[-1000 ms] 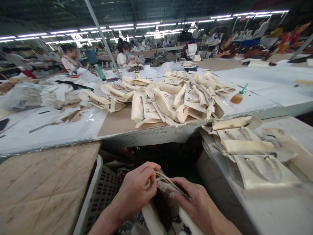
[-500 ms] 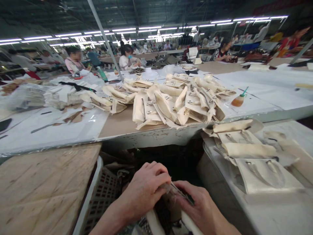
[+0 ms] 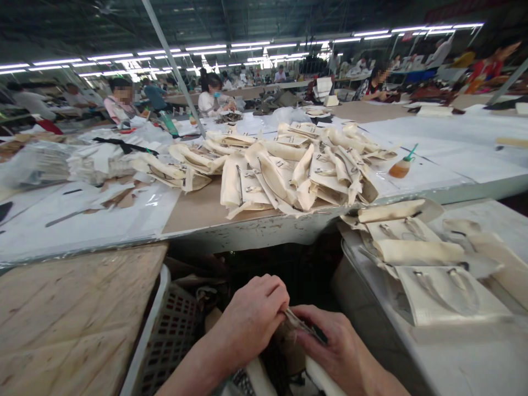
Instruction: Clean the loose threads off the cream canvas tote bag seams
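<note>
My left hand (image 3: 251, 316) is curled into a closed grip over a cream and dark fabric piece (image 3: 295, 341) low in the middle of the view. My right hand (image 3: 334, 344) grips the same piece from the right, fingers closed around its edge. Both hands meet over it, above a dark gap between the tables. What lies under the palms is hidden.
A heap of cream fabric pieces (image 3: 289, 170) lies on the long table (image 3: 256, 228) ahead. More cream pieces (image 3: 416, 253) lie on the right table. A wooden board (image 3: 70, 319) and a plastic crate (image 3: 165, 335) sit at left. An amber bottle (image 3: 401, 165) stands at right. Other people work behind.
My left hand has closed further over the piece and slid right, covering the edge it pinched earlier. My right hand stays on the piece.
</note>
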